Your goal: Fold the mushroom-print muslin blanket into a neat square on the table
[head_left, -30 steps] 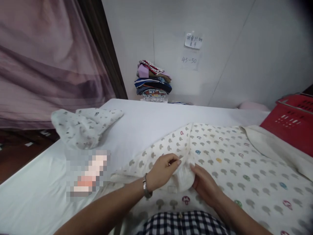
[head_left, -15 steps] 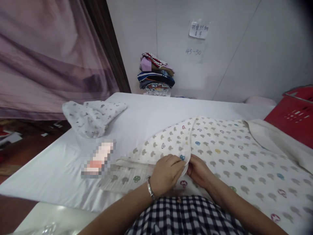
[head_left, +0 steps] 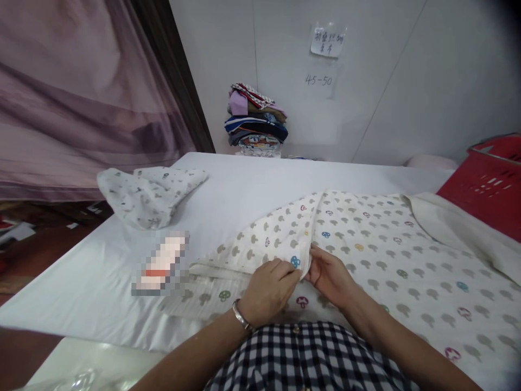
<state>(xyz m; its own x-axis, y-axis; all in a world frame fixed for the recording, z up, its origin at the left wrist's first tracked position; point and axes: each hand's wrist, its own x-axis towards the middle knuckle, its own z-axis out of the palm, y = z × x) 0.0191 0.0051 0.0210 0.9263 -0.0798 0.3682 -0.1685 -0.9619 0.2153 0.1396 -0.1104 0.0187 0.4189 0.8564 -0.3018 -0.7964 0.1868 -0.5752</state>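
Note:
A cream cloth (head_left: 366,271) printed with grey and coloured mushrooms lies across the near part of the table, its left portion folded over on itself. My left hand (head_left: 271,288), with a silver bracelet at the wrist, is closed on the corner of the folded layer. Close beside it, my right hand (head_left: 328,274) pinches the hemmed edge of that same layer. The fingertips of both hands are partly hidden by each other and the fabric. At the far right, a plain cream flap of the cloth is turned back.
A crumpled white printed cloth (head_left: 152,198) lies at the table's left, near a blurred-out flat item (head_left: 163,263). Folded fabrics are stacked (head_left: 256,119) by the wall. A red plastic basket (head_left: 484,184) stands at the right on the white-covered table (head_left: 244,190).
My right hand has slid slightly up along the hem, and my left hand has shifted a little left and down. The whole view has moved slightly.

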